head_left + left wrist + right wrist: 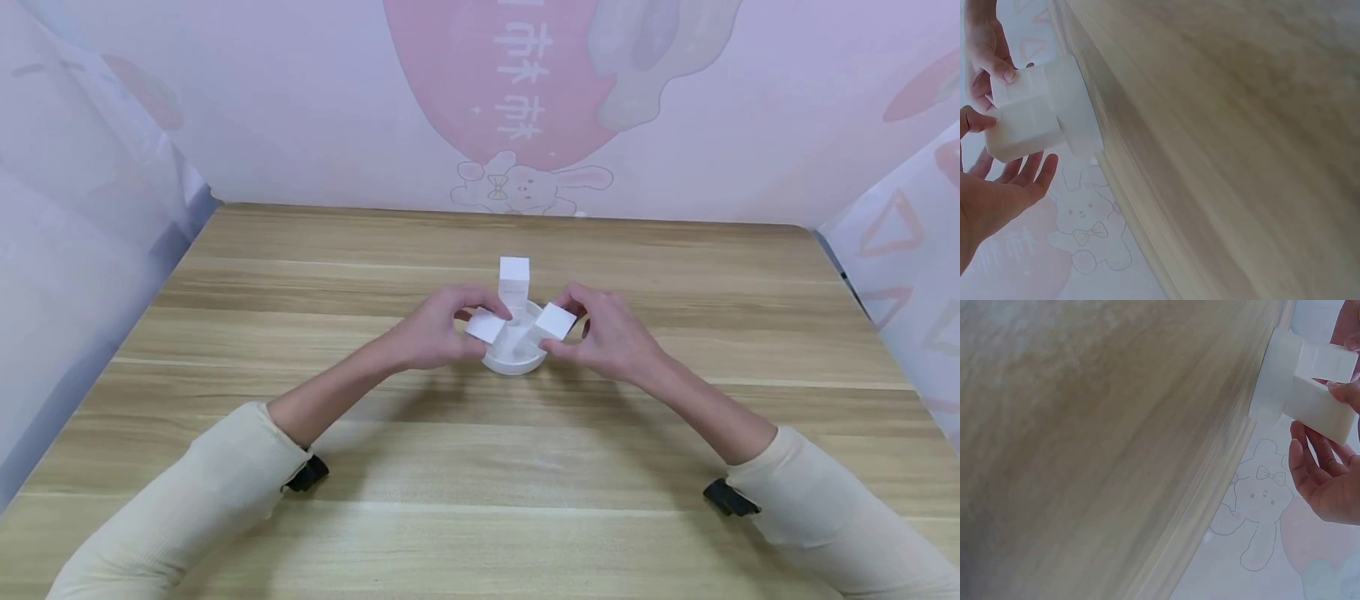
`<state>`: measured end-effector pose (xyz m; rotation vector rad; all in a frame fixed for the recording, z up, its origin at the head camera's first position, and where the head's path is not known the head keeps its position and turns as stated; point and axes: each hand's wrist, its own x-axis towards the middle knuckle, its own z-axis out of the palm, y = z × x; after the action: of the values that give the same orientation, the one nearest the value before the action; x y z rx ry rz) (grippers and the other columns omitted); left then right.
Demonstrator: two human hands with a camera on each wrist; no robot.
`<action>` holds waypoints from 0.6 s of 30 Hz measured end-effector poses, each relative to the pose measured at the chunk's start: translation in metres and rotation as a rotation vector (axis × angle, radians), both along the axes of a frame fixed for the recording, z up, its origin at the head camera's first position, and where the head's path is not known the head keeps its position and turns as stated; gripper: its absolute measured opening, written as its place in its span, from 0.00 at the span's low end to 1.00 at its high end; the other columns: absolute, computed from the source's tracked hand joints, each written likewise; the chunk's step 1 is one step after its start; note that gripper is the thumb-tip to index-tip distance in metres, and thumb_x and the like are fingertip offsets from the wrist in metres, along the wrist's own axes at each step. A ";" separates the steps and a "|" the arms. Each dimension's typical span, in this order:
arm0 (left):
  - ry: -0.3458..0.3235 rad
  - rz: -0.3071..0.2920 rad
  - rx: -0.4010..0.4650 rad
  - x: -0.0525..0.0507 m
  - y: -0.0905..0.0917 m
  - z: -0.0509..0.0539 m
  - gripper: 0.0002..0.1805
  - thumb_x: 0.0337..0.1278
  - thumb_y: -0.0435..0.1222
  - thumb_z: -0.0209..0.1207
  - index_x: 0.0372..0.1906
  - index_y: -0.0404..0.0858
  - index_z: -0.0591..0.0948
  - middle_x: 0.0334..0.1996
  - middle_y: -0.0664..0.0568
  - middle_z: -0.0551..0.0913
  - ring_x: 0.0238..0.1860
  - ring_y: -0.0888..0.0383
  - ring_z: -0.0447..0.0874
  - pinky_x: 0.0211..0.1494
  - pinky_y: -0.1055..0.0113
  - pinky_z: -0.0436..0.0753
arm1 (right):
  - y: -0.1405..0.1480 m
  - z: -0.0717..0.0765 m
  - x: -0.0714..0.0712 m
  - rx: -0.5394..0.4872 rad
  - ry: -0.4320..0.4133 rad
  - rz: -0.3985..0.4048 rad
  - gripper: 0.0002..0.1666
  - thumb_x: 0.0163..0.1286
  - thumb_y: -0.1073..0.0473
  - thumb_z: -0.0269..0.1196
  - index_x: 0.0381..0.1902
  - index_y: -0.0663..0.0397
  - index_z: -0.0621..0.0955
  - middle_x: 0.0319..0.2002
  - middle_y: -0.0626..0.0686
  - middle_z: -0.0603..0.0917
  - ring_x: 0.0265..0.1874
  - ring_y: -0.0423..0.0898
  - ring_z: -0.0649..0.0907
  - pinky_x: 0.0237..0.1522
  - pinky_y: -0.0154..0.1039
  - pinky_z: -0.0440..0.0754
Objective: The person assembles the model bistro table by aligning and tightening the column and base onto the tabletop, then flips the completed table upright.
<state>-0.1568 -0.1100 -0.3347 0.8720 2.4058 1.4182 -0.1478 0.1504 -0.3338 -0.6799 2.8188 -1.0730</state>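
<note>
On the table stands a round white base (513,367) with three white square-ended blocks rising from it. My left hand (433,330) pinches the left block (486,325) between thumb and fingers. On the other side, my right hand (613,337) grips the right block (556,321) in the same way. The back block (514,272) stands upright, touched by neither hand. In the left wrist view the held left block (1022,128) meets the base (1077,103). The right wrist view shows the right block (1321,411) against the base too. How the blocks join the base is hidden.
A wood-grain table (495,500) spreads around the base on every side. Behind it hangs a pale backdrop (315,108) with rabbit drawings, and printed sheets (922,250) flank the sides. A black strap piece (306,473) shows under the left sleeve, another (731,498) under the right.
</note>
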 end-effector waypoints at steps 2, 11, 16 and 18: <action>0.018 -0.004 -0.017 0.001 -0.002 0.001 0.21 0.47 0.20 0.62 0.49 0.34 0.86 0.54 0.45 0.86 0.58 0.47 0.78 0.61 0.45 0.79 | 0.000 0.000 0.000 0.000 -0.003 0.001 0.21 0.57 0.60 0.78 0.44 0.61 0.81 0.37 0.55 0.88 0.36 0.54 0.84 0.34 0.40 0.81; 0.070 -0.033 -0.030 0.003 -0.007 0.000 0.26 0.48 0.22 0.69 0.57 0.32 0.82 0.56 0.41 0.84 0.58 0.46 0.79 0.57 0.47 0.79 | 0.000 0.000 0.000 0.005 0.000 0.003 0.21 0.57 0.60 0.78 0.43 0.61 0.81 0.37 0.56 0.88 0.35 0.54 0.84 0.34 0.40 0.81; 0.049 0.041 -0.040 0.005 -0.006 -0.002 0.34 0.49 0.26 0.73 0.63 0.26 0.74 0.58 0.36 0.81 0.58 0.42 0.79 0.60 0.45 0.80 | 0.001 -0.001 0.000 0.003 0.003 0.004 0.21 0.58 0.60 0.78 0.44 0.61 0.81 0.38 0.56 0.88 0.35 0.53 0.84 0.34 0.40 0.81; 0.045 0.078 -0.053 0.006 -0.004 -0.002 0.34 0.49 0.27 0.74 0.62 0.25 0.73 0.57 0.36 0.81 0.58 0.42 0.79 0.60 0.45 0.81 | 0.001 -0.001 0.000 -0.002 0.000 0.006 0.21 0.58 0.60 0.78 0.44 0.61 0.81 0.38 0.57 0.88 0.35 0.54 0.84 0.34 0.40 0.82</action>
<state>-0.1511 -0.1143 -0.3370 0.8146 2.5245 1.3689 -0.1480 0.1514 -0.3345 -0.6882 2.8142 -1.0754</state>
